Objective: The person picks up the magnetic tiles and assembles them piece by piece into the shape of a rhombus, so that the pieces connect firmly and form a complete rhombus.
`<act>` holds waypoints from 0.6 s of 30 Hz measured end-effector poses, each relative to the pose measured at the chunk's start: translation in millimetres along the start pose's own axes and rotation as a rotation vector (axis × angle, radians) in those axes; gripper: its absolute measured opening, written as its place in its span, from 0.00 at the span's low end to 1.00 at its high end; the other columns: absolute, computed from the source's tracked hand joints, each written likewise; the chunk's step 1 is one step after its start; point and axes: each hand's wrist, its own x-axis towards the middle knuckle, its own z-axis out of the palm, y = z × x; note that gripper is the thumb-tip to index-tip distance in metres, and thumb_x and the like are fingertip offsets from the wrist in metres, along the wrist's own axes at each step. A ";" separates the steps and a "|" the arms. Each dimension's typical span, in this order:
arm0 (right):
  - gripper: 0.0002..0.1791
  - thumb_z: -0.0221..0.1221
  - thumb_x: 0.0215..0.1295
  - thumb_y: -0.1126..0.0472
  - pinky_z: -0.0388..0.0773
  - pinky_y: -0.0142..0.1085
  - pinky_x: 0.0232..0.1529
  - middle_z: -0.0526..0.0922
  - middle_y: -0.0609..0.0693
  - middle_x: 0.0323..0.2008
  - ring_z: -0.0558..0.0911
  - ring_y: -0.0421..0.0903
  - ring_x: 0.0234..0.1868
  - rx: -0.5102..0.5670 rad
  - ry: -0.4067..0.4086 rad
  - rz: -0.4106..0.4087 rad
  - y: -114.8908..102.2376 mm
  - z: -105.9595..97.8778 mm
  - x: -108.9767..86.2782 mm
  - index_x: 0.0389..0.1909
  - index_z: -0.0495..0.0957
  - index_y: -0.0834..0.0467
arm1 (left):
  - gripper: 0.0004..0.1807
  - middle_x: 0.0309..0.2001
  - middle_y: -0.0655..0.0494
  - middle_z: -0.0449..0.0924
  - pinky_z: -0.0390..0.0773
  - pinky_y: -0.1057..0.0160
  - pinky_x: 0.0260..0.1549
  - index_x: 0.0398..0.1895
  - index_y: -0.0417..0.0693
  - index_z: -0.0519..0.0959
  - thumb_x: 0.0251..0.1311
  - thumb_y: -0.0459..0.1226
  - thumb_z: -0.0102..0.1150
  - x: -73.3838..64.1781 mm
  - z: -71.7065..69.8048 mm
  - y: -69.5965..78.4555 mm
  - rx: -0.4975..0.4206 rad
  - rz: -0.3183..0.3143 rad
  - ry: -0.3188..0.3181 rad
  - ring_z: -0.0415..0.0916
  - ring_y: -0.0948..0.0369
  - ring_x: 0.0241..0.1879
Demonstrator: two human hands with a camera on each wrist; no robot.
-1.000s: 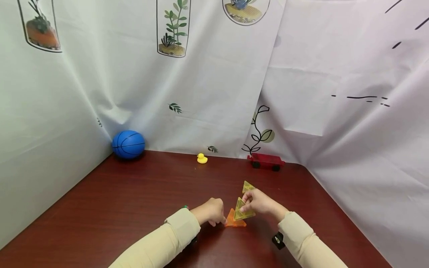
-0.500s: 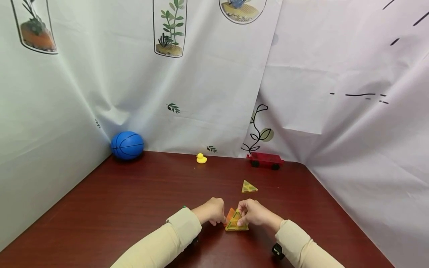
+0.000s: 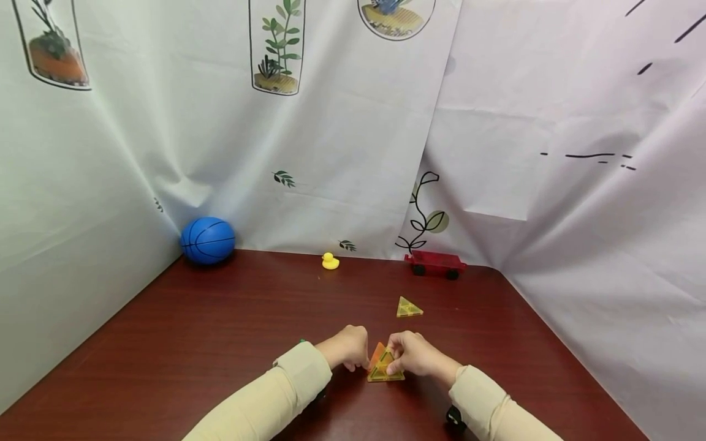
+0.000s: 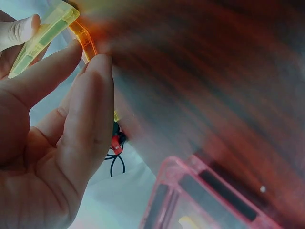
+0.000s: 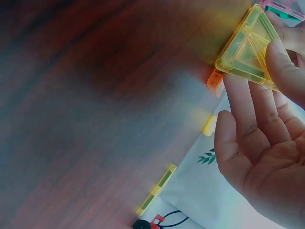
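A clear yellow triangle (image 5: 244, 50) is held low over the table (image 3: 248, 312), close in front of an orange triangle (image 3: 377, 353); whether its lower edge is rested on the table cannot be told. It is gripped by the right hand (image 3: 413, 353) between the thumb and fingers, with much of its face left uncovered. The orange triangle is pinched near its left corner by the fingertips of the left hand (image 3: 350, 348). The two triangles are seen overlapped from the head view, but whether they are touching is not clearly shown.

Both pieces can be judged light and stiff, probably plastic, with smooth faces that may be a little slippery. Dark strips are set along the yellow edges; if these are magnets, a slight tug may be felt near another edge. The frame is best pinched across its thickness, near a corner, so that the other sides are kept free. Hard squeezing is hardly needed, and breakage seems unlikely.

Farther back, a second yellow triangle (image 3: 409, 308) is laid on the table, with a red toy cart (image 3: 436, 262), a yellow duck (image 3: 330, 261) and a blue ball (image 3: 207, 241) placed beyond it.
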 end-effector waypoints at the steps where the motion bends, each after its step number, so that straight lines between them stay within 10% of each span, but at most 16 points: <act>1: 0.16 0.69 0.37 0.63 0.63 0.28 0.18 0.67 0.40 0.15 0.65 0.36 0.16 -0.004 0.003 0.001 -0.4 0.1 0.0 0.18 0.68 0.57 | 0.14 0.09 0.54 0.71 0.71 0.69 0.07 0.06 0.44 0.73 0.37 0.31 0.69 0.0 0.1 0.2 0.001 0.000 0.000 0.69 0.63 0.06; 18: 0.16 0.70 0.35 0.64 0.65 0.30 0.19 0.68 0.40 0.15 0.66 0.38 0.18 -0.057 0.077 0.005 -2.7 -0.9 0.6 0.18 0.69 0.56 | 0.13 0.10 0.55 0.70 0.70 0.70 0.07 0.06 0.45 0.73 0.37 0.28 0.66 1.2 0.4 2.3 0.035 0.007 -0.017 0.69 0.64 0.07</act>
